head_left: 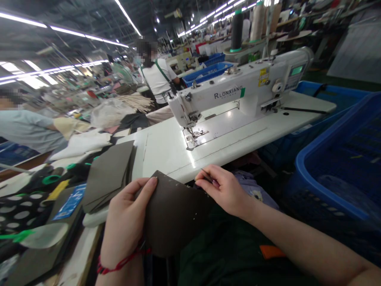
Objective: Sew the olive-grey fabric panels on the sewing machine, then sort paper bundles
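My left hand (127, 216) grips a dark grey-brown panel (175, 214) by its edge, thumb on top. The panel hangs above my lap, in front of the machine table, with small pale marks along its upper edge. My right hand (224, 188) is closed at the panel's right corner, pinching a thin, dark, pointed tool (206, 173); most of this tool is hidden by the fingers. Beyond both hands stands a white sewing machine (220, 93), its needle area (193, 135) over the table with no cloth under it.
More grey-brown panels (110, 174) lie stacked at the table's left end. Thread spools (52, 179) and polka-dot cloth are farther left. A blue basket (330, 190) stands at the right. Two co-workers are nearby, one in a white shirt (162, 73) behind the machine.
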A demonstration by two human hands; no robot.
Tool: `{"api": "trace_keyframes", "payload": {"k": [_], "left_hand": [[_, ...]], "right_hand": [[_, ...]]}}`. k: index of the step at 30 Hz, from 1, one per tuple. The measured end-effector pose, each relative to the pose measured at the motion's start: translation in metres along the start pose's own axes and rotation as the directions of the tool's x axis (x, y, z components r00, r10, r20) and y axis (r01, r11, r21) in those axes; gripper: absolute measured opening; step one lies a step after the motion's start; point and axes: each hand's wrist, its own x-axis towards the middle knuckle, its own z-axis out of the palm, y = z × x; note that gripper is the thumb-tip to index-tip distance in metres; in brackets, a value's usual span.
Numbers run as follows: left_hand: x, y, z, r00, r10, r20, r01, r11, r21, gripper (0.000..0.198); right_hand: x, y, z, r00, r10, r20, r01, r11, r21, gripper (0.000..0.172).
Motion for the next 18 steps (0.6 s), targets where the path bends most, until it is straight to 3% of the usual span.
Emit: {"api": "trace_keyframes", "payload": {"k": [4,10,15,18], "left_hand": [[-0.001,0.003,0.002,0.999,-0.004,0.032,0.003,1.0,0.024,0.039],[-0.004,0.004,0.004,0.999,0.025,0.045,-0.028,0.997,0.072,0.036],[-0.006,0.006,0.01,0.992,0.092,0.082,-0.098,0.992,0.076,0.032],[-0.008,0.008,0.012,0.986,0.128,0.106,-0.138,0.986,0.096,0.031]], "right_hand": [[0.002,-0.004,0.007,0.996,-0.071,0.051,0.073,0.997,-0.033,0.015],[0.006,0.0,-0.002,0.998,-0.008,-0.057,0.002,0.994,-0.109,0.014],[0.006,-0.006,-0.001,0.992,-0.104,0.072,0.112,0.986,-0.122,0.018],[0.007,-0.007,0.001,0.988,-0.125,0.096,0.14,0.974,-0.176,0.007]]}}
